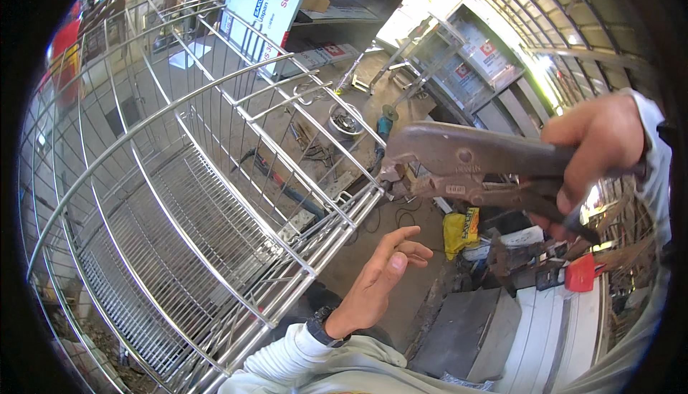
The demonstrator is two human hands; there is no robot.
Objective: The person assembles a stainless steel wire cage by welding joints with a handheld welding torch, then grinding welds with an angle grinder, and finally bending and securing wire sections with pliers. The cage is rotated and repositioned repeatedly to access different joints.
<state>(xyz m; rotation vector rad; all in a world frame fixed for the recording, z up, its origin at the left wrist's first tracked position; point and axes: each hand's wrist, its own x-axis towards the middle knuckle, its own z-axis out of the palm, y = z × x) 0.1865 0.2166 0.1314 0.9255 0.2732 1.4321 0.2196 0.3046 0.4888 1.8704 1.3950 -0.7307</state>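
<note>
Because the locking pliers [487, 152] meet the wire cage [179, 215] right at a corner where several rod ends crowd together, a slip seems the likeliest trouble: the smooth, rounded rods give the jaws little to bite on, and a sideways pull could let them skid off or bend a neighbouring rod. The right hand [598, 150] is wrapped around the handles of the pliers at the right, well back from the nose, so a sudden release could also jolt it or pinch the fingers. Whether the jaws are fully clamped on the metal is hard to tell. The left hand [376, 283] is loose and holds nothing, its fingers half spread just below the nose; being bare and so near the rod ends, it could be scraped if the cage shifts, since nothing visible braces the frame, which fills the left side. Beneath lies a dull grey-brown floor [416, 290], where a bowl [345, 120] of small metal parts and a teal power tool [385, 120] sit beyond the cage. To the right are a crumpled yellow bag [455, 235], a red object [579, 273], scrap pieces and a grey panel [459, 333]. A barred screen [559, 14] curves across the upper right, with bright daylight coming through.
</note>
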